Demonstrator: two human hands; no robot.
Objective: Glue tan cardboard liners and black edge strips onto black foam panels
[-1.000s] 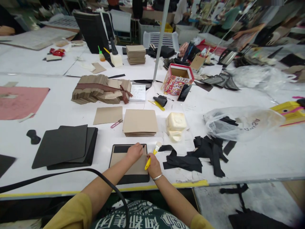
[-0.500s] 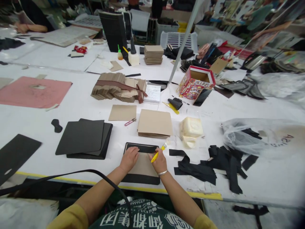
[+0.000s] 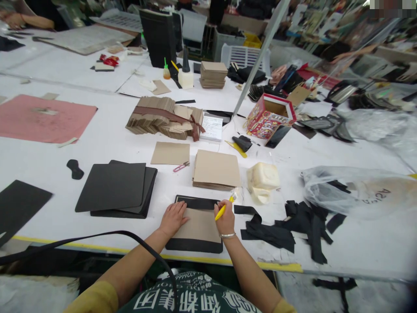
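A black panel (image 3: 195, 245) lies near the table's front edge, with a tan board (image 3: 198, 226) over its middle and a black strip (image 3: 200, 203) across its top. My left hand (image 3: 174, 218) rests with fingers spread on the left side of the board and the strip's left end. My right hand (image 3: 224, 218) is closed around a yellow brush (image 3: 224, 209), its bristles pointing up and away. The fingertips of that hand are at the strip's right end.
Tan boards (image 3: 216, 168) are stacked behind the panel, black panels (image 3: 112, 187) to its left. A cream container (image 3: 263, 176) and black strips (image 3: 270, 232) lie to the right. Farther back stand a red box (image 3: 270, 117) and a slanted metal pole (image 3: 260, 56).
My right hand has moved slightly right to the strip's right end, still with the brush. My left hand now lies flatter, with its fingers farther apart. The view has shifted a little.
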